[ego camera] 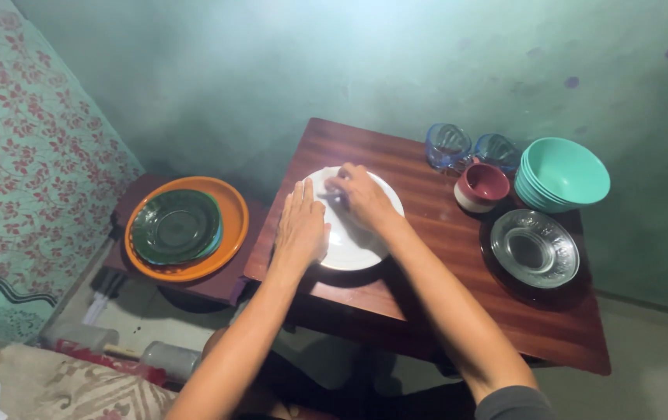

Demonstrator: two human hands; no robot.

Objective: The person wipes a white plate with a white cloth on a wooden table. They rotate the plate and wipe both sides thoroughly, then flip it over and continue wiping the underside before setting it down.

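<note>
A white plate is set at the near left part of the wooden table. The left hand is laid flat on its left rim, fingers straight and together. The right hand is rested on the plate's far side, its grip curled; whether anything is pinched cannot be told. A maroon cup and stacked teal bowls are placed to the right.

white plate partly hidden, fingertips blurred
</note>
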